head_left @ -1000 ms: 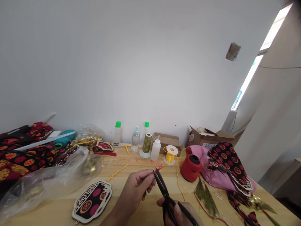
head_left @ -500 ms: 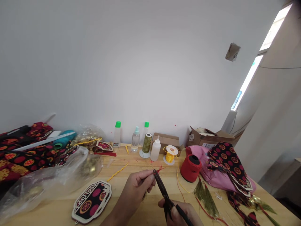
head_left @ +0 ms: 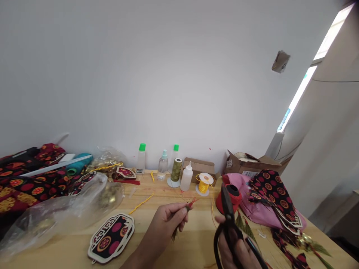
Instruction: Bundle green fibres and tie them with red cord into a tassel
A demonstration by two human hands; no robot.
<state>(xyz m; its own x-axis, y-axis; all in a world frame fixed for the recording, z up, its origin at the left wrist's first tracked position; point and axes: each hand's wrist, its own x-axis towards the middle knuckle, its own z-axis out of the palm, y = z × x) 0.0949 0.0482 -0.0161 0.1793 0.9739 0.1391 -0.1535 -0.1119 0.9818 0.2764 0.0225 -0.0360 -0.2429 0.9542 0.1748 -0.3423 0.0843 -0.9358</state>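
Note:
Between the fingertips of my left hand (head_left: 171, 221) is pinched a small green tassel (head_left: 175, 234); a tuft of red thread (head_left: 193, 202) sticks out at its top. My right hand (head_left: 237, 244) grips a pair of dark scissors (head_left: 228, 209), blades pointing up and away from the tassel. Part of a red thread spool (head_left: 235, 196) is hidden behind the blades. Left of my left hand lies a white-framed, dark patterned ornament (head_left: 111, 239) with a yellow cord (head_left: 141, 203). More green tassels (head_left: 246, 226) lie right of the scissors.
Along the wall stand a white squeeze bottle (head_left: 186, 178), a clear spray bottle (head_left: 162, 167), an olive thread spool (head_left: 176, 170) and a yellow cord spool (head_left: 203, 185). Plastic bags (head_left: 58, 220) and patterned fabric (head_left: 30, 186) cover the left side. Pink cloth (head_left: 246, 205) and cardboard boxes (head_left: 252, 162) are at right.
The scissors have moved right and up, away from the red threads, and now point upward. My left hand stays almost in place, still pinching the tassel.

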